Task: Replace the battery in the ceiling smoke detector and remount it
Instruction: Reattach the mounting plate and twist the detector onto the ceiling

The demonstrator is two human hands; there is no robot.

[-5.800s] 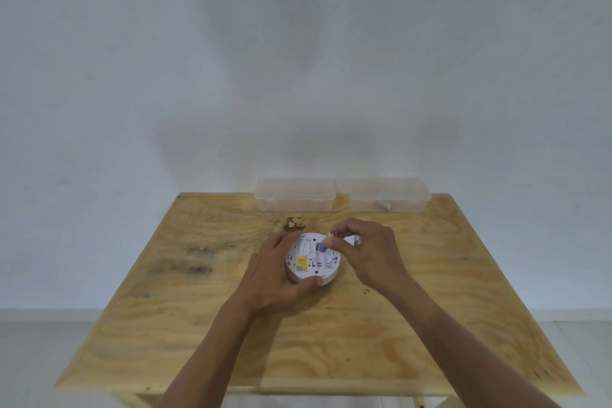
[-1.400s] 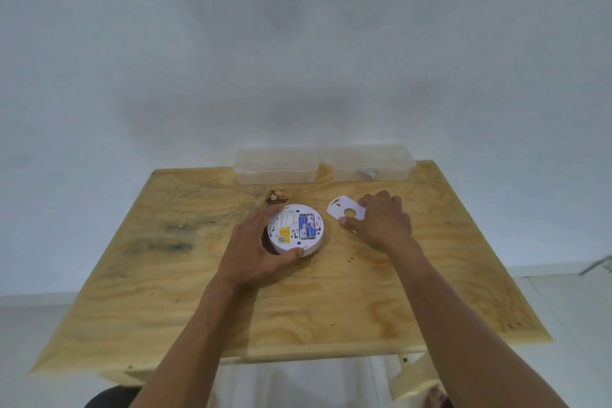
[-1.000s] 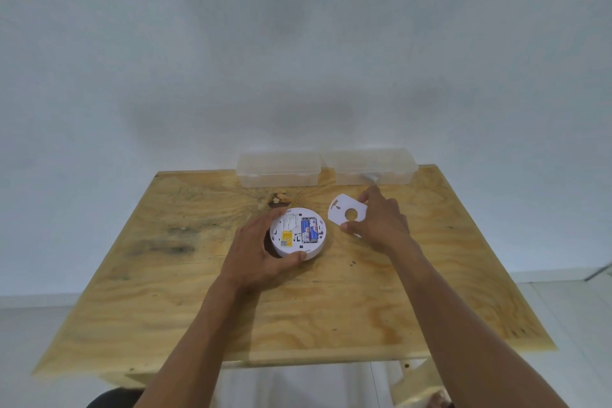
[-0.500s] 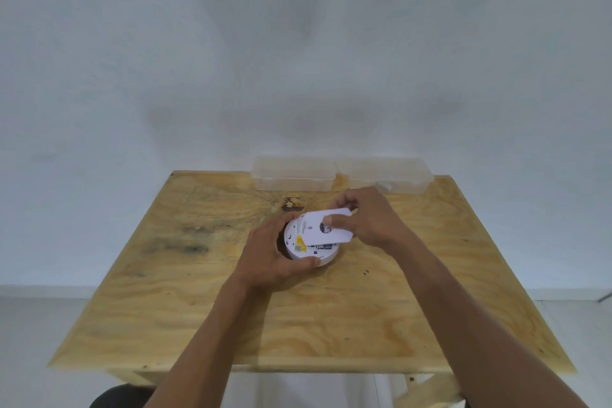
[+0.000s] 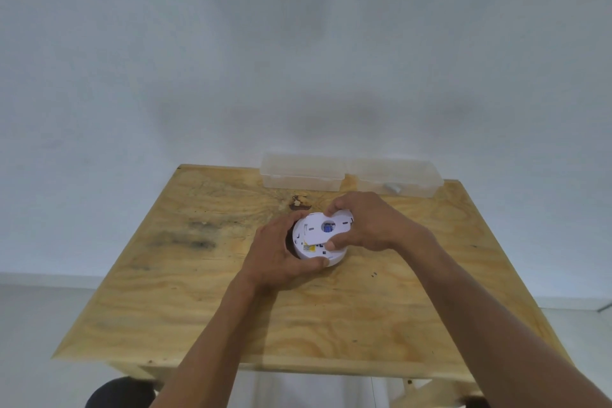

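Observation:
A round white smoke detector (image 5: 313, 252) lies back-side up on the wooden table (image 5: 331, 315). My left hand (image 5: 278, 252) wraps around its left and front rim. My right hand (image 5: 367, 225) holds a flat white mounting plate (image 5: 318, 225) down on top of the detector, thumb at the front and fingers at the back. A blue battery (image 5: 328, 227) shows through the plate's round hole. A yellow label (image 5: 308, 247) peeks out beside the plate's edge.
Two clear plastic boxes stand at the table's back edge, the left box (image 5: 302, 172) and the right box (image 5: 395, 176) with a small grey item (image 5: 392, 188) inside. A dark knot (image 5: 299, 202) marks the wood behind the detector. A white wall rises behind.
My right hand picked the mounting plate up from the table right of the detector and brought it over the detector's back. It now lies flatter and more centred on it. My left hand stayed on the detector.

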